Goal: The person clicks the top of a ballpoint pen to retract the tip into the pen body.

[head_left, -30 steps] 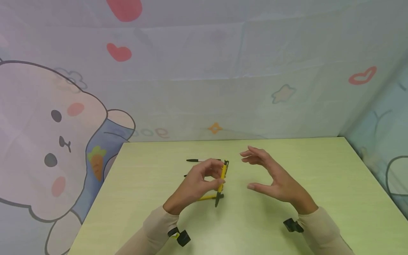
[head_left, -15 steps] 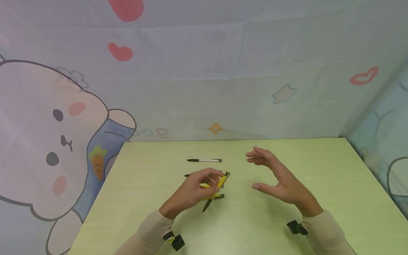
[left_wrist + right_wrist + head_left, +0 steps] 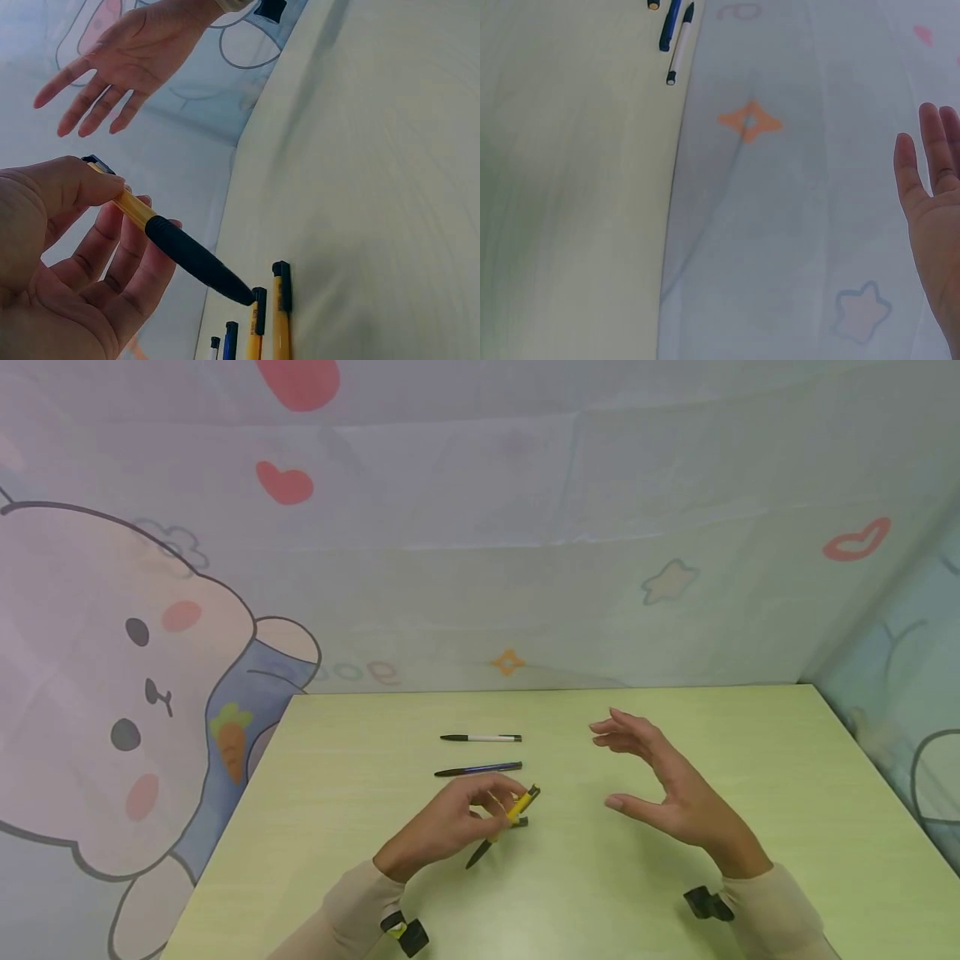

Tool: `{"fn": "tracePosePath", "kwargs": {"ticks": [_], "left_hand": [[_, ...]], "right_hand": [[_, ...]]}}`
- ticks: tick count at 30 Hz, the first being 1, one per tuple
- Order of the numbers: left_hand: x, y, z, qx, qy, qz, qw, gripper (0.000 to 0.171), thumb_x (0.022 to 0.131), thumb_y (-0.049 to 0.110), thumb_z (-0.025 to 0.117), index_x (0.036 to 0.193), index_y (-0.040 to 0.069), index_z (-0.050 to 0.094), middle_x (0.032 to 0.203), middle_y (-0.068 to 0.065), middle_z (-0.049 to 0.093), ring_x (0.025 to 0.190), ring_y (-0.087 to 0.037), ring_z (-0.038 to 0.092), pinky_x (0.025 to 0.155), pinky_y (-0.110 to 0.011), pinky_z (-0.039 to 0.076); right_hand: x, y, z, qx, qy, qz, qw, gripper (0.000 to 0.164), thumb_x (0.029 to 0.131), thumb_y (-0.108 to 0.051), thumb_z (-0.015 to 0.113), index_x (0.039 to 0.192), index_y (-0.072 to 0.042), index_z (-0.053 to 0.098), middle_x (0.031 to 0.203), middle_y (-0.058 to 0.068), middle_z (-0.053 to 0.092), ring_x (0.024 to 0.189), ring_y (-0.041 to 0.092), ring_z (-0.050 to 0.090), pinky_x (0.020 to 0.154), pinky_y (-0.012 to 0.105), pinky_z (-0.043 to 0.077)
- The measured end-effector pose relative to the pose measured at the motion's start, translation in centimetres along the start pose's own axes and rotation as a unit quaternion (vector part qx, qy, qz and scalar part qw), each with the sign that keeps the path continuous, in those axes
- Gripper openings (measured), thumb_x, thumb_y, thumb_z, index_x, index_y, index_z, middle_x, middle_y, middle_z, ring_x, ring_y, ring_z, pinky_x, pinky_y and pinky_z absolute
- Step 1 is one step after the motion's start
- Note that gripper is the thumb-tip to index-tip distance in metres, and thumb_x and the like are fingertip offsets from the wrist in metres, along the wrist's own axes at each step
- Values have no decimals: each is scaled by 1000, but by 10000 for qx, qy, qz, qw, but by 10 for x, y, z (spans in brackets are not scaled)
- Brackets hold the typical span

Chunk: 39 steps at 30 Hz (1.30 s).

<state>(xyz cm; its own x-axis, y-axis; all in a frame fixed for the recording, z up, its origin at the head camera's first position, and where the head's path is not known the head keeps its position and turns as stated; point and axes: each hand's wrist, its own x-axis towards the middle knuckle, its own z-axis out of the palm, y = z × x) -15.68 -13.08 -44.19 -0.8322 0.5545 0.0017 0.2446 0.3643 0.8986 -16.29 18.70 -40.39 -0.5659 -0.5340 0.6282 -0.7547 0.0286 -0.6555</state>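
Observation:
My left hand point(image 3: 457, 817) pinches a yellow pen point(image 3: 135, 208) with a black grip between thumb and fingers, held tilted above the table. Its black tip points down toward me in the head view. Below and behind that hand lie two more yellow pens, the nearer yellow pen point(image 3: 281, 315) and the farther yellow pen point(image 3: 256, 330), mostly hidden by the hand in the head view. Farther back are a blue pen point(image 3: 478, 769) and a white pen point(image 3: 482, 738) with black ends, lying roughly parallel. My right hand point(image 3: 667, 785) hovers at the right, fingers apart and holding nothing.
The pens lie on a pale yellow-green table point(image 3: 750, 760). Behind its far edge hangs a printed cloth point(image 3: 480, 568) with hearts, stars and a cartoon bear. Each sleeve carries a black wrist camera, such as the right wrist camera point(image 3: 708, 903).
My left hand has come nearer to me and lower, tilting the yellow pen further over and uncovering the blue and white pens. My right hand has drifted slightly right and toward me.

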Motion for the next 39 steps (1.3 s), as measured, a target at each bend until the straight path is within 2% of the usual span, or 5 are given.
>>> {"fn": "tracePosePath", "kwargs": {"ticks": [4, 9, 21, 29, 39], "left_hand": [[-2, -3, 0, -13, -16, -44, 10000, 32, 97, 11, 67, 123, 30, 68, 116, 5, 67, 100, -16, 65, 79, -32, 56], [-3, -7, 0, -18, -43, -73, 10000, 30, 96, 10, 66, 120, 28, 70, 119, 4, 67, 98, -16, 66, 77, -30, 56], [-5, -18, 1, 426, -249, -47, 9988, 33, 97, 6, 63, 118, 31, 70, 121, 10, 69, 95, -14, 66, 72, -29, 58], [-5, -24, -1, 524, -490, -68, 9974, 33, 98, 9, 62, 121, 32, 68, 117, 13, 69, 98, -11, 65, 76, -29, 57], [-5, -31, 2, 733, -605, 16, 9955, 38, 96, 0, 56, 116, 28, 71, 110, 13, 70, 94, -10, 65, 76, -27, 56]], "right_hand": [[-3, 1, -2, 14, 37, -91, 10000, 96, 74, 22, 74, 153, 13, 21, 144, 29, 45, 131, 30, 52, 114, 28, 39], [-7, 3, -4, 105, 111, -305, 9994, 94, 75, 20, 74, 152, 15, 20, 142, 32, 44, 132, 30, 51, 114, 29, 39], [-9, 6, -7, 288, 200, -401, 9986, 93, 74, 23, 73, 151, 17, 20, 140, 36, 43, 133, 30, 50, 114, 30, 39], [-8, 6, -10, 276, 174, -459, 9984, 93, 74, 24, 72, 151, 18, 20, 142, 33, 43, 135, 29, 49, 114, 30, 39], [-10, 6, -13, 344, 223, -452, 9981, 94, 73, 26, 70, 151, 18, 19, 140, 36, 42, 135, 29, 48, 114, 30, 39]]}}
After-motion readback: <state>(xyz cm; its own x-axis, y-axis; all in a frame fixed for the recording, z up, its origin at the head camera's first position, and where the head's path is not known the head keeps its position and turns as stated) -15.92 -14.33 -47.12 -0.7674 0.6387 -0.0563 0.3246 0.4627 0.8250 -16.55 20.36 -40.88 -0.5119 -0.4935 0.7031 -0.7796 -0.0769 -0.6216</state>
